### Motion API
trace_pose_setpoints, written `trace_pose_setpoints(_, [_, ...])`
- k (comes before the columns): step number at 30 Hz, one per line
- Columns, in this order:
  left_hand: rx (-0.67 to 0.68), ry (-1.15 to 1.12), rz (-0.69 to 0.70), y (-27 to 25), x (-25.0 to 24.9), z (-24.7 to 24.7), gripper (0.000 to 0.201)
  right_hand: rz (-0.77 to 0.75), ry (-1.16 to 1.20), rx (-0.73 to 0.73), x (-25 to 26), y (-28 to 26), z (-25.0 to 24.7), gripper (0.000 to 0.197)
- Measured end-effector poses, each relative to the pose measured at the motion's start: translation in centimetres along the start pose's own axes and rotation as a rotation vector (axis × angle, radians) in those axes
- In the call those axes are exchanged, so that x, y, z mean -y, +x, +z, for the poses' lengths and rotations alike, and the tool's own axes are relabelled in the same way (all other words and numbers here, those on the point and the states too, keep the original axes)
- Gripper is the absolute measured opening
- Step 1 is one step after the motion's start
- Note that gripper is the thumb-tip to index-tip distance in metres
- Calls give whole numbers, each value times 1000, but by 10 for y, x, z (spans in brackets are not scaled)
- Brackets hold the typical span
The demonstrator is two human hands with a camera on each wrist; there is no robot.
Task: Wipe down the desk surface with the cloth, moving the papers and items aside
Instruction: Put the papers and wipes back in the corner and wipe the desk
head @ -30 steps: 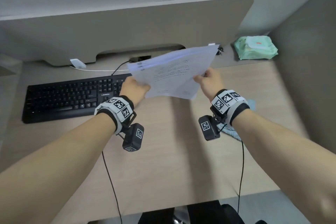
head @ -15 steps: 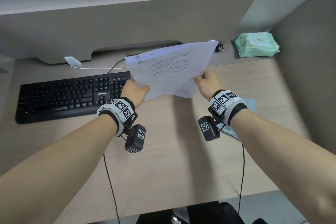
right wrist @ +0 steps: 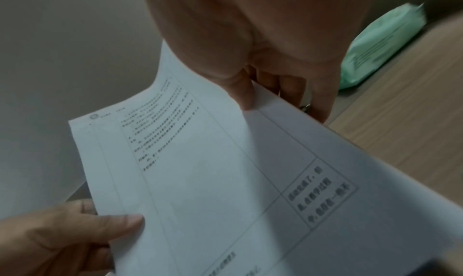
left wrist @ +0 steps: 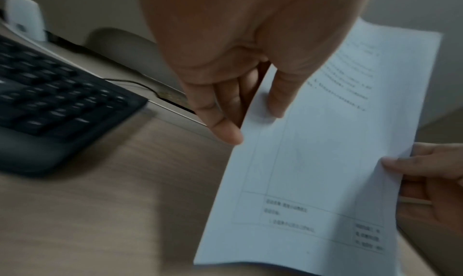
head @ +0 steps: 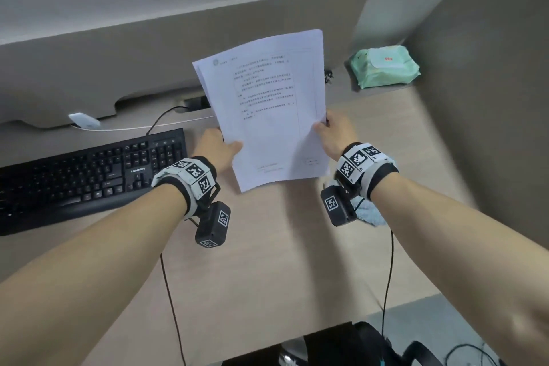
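Note:
A thin stack of white printed papers [head: 267, 110] [left wrist: 313, 161] [right wrist: 200, 171] stands nearly upright in the air above the wooden desk [head: 261, 261]. My left hand [head: 218, 147] [left wrist: 250, 106] pinches its left edge, thumb on the front and fingers behind. My right hand [head: 334, 132] [right wrist: 265, 94] pinches the right edge the same way. A light blue cloth [head: 370, 215] lies on the desk under my right wrist, mostly hidden by the wrist camera.
A black keyboard [head: 86, 175] lies on the left of the desk, its cable running to a slot at the back. A green pack of wet wipes [head: 384, 67] sits back right by the side wall. A small white device [head: 84, 120] rests under the rear panel.
Both hands have tilted the papers from lying low and slanted to standing nearly upright, and raised them. The head view has shifted left, so the keyboard sits further left.

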State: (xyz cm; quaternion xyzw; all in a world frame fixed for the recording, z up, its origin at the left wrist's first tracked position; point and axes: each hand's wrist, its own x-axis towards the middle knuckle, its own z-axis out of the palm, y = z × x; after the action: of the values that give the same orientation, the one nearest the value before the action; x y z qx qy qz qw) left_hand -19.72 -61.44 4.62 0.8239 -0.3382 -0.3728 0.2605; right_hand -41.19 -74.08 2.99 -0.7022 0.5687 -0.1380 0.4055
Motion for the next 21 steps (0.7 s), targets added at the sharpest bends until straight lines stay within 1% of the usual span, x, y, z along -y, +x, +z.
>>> trace_pose_setpoints(2, [88,-3,40,0,-19,21,15,70,-11,-32,-19,1,-22,26])
trace_pose_setpoints(4, [192,-10,52,2,-40,53,8,144,-33,-91,-46,2,-54,17])
trace_pose_setpoints(6, [280,11,47,3,-57,85,14,226,-90,-137,-77,3,-85,7])
trace_pose_setpoints(8, [353,82,71,4,-72,120,14,311,-122,-152,-108,5,-116,11])
trace_pose_setpoints(10, [396,252,144,4,-85,155,8,400,-159,-163,-139,6,-145,14])
trace_pose_setpoints(11, [415,346,187,3,-89,168,13,442,-180,-164,-152,7,-156,18])
trace_pose_setpoints(12, [447,443,239,2,-94,184,25,479,-194,-156,-167,9,-166,19])
trace_pose_setpoints(14, [508,641,369,-1,-104,214,49,547,-226,-124,-191,14,-181,14])
trace_pose_setpoints(16, [542,808,474,-6,-108,235,66,584,-264,-82,-208,20,-187,20])
trace_pose_setpoints(17, [546,879,494,-7,-109,244,71,595,-280,-66,-214,22,-189,24])
trace_pose_setpoints(19, [522,961,487,-6,-105,254,74,595,-296,-57,-223,27,-192,27])
trace_pose_setpoints(21, [504,944,441,-3,-102,257,68,586,-319,-51,-230,32,-192,26])
